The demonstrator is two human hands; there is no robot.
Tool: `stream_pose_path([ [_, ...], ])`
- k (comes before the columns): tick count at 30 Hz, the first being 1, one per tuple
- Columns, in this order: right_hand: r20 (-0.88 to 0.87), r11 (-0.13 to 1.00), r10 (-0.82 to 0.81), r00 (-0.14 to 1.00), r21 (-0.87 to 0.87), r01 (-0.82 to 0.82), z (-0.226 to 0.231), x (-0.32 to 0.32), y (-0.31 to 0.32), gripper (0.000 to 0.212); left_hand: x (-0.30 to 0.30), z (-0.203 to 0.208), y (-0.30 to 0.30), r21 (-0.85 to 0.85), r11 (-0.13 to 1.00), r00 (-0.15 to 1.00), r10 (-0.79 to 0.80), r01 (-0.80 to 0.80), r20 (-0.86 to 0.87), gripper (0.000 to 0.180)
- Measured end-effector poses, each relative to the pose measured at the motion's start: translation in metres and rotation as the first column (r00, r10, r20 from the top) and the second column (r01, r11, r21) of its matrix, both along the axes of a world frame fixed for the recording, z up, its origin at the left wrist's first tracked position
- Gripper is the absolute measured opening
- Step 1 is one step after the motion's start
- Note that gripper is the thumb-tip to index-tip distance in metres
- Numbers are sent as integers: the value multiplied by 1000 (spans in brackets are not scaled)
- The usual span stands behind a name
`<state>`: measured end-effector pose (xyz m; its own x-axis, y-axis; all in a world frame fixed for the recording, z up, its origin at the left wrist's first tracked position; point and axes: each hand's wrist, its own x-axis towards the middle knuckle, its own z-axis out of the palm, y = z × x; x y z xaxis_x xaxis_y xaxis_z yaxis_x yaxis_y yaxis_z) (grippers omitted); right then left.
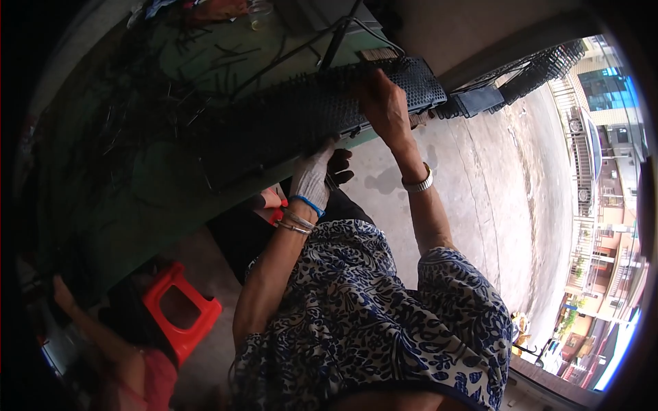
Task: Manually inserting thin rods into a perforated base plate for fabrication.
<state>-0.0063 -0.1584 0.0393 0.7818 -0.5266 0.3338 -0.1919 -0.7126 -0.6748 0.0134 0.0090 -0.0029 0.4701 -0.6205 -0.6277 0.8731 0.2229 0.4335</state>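
While your right hand [386, 103] bears on the right part of the black perforated panel [301, 109], your left hand [312, 179], in a pale knitted glove, sits at its near edge. The left fingers look curled beside that edge, but you can't tell from here whether they pinch it; the right fingers bend down onto the mesh, their tips hidden, so what they may be pinching is unclear too. The panel lies aslant along the near side of the green table [171, 226], its right end close to the edge. If you press hard there with a loose left hand, it could tip or slide toward you; your wristwatch [419, 179] could also snag if it drops to the rim.

Dark thin strips [236, 53] litter the tabletop on the far side, and they could make the panel rock if any get underneath. To the near left stand a red stool [207, 314] and, beyond it, a co-worker's arm [103, 335]. On the right, pale concrete floor [480, 164] opens toward a bright street, with black mesh racks [541, 75] at the far right
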Motion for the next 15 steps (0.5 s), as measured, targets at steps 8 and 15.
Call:
stream_pose_path([
  [8, 297, 954, -2, 955, -286, 90, -12, 35, -1, 10, -5, -8, -2, 89, 996, 1000, 13, -13, -3, 21],
  [15, 281, 931, 1, 960, -351, 102, -9, 38, 0, 10, -3, -8, 2, -16, 1000, 999, 20, -19, 45, 21],
])
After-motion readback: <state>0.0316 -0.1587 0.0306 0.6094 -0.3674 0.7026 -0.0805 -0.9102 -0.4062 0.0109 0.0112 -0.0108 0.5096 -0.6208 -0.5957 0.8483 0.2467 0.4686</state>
